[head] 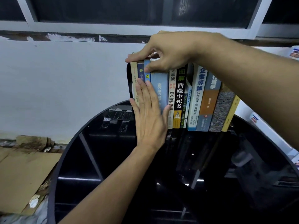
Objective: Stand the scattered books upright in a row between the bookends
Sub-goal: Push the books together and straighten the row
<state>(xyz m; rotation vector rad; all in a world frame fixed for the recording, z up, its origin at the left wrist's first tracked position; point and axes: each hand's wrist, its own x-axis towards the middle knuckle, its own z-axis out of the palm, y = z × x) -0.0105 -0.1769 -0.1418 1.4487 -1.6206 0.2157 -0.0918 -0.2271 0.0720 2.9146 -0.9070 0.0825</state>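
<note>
Several books stand upright in a row [179, 97] at the far side of a round black glass table [113, 159]. A black bookend [129, 81] closes the row's left end; the right end is hidden behind my right forearm. My left hand [148, 117] presses flat, fingers straight, against the spines of the leftmost books, over a pale blue book [161, 89]. My right hand [163, 54] sits on top of the leftmost books, its fingers and thumb pinching the top of a thin blue book [147, 75]. The books at the right lean slightly.
A white wall [64, 78] and a window frame rise just behind the table. Cardboard [24, 172] lies on the floor at the left. White packets [255, 118] sit at the right, beyond the table edge. Tape strips [116, 117] mark the glass beside the bookend.
</note>
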